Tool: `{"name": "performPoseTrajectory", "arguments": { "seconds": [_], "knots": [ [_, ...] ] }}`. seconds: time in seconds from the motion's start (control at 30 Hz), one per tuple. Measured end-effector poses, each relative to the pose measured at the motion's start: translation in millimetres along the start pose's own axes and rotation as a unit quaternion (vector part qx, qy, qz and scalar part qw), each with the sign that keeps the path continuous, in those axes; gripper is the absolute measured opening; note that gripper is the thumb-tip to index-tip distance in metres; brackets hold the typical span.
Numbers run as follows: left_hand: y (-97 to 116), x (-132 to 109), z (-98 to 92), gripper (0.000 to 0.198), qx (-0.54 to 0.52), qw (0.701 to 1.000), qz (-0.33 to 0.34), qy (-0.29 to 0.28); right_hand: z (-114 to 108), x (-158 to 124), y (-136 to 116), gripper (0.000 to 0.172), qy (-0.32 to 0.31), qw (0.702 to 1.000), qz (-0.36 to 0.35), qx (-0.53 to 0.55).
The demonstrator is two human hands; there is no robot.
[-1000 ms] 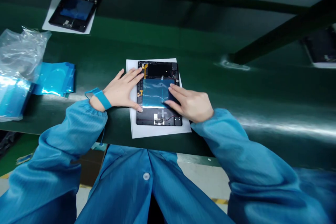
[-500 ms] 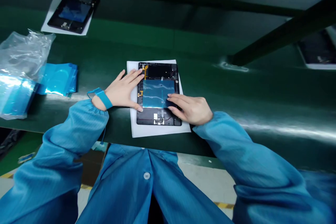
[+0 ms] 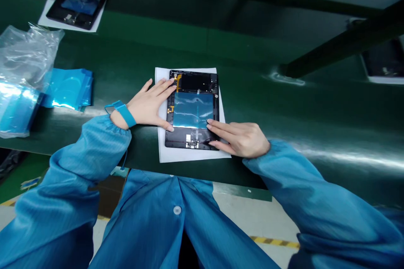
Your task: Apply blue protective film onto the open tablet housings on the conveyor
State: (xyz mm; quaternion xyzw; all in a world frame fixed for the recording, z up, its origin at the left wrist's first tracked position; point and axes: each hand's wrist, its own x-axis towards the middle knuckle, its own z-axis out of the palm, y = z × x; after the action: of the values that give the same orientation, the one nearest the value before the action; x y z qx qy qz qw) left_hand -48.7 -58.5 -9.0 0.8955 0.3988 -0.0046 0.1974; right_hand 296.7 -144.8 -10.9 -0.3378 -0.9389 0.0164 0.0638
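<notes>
An opened tablet [image 3: 206,138] lies on a white sheet [image 3: 170,155] in front of me, its inside facing up. Blue protective film [image 3: 193,111] covers the battery area in its middle. My left hand [image 3: 148,105] rests with spread fingers on the tablet's left edge, thumb near the lower left. At the lower right corner of the film, the fingertips of my right hand [image 3: 240,138] touch the surface, fingers stretched out and thumb apart on the tablet's right side. Neither hand grips anything.
Blue film sheets [image 3: 67,88] lie to the left beside a clear plastic bag [image 3: 28,59] holding more. Another opened tablet [image 3: 82,0] sits on paper at the upper left. A dark green post [image 3: 341,40] slants over the right side of the green bench [image 3: 132,50].
My right hand has slid right and slightly down, from on the film to its lower right corner. The left hand stays on the tablet's edge. The view has shifted slightly.
</notes>
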Motion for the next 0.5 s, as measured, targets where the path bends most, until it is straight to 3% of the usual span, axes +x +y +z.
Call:
{"name": "performPoseTrajectory", "arguments": {
  "seconds": [0.17,0.37,0.5],
  "knots": [
    [-1,0,1.2,0.139,-0.001,1.0,0.0,0.006,6,27,-3,0.049,0.016,0.999,0.024,0.018],
    [0,-1,1.6,0.136,0.004,1.0,-0.003,0.004,6,79,-23,0.068,-0.014,0.995,0.095,-0.038],
    [0,-1,3.5,0.138,0.0,1.0,0.003,0.007,5,77,-36,0.076,-0.008,0.998,0.039,-0.044]
  ]
}}
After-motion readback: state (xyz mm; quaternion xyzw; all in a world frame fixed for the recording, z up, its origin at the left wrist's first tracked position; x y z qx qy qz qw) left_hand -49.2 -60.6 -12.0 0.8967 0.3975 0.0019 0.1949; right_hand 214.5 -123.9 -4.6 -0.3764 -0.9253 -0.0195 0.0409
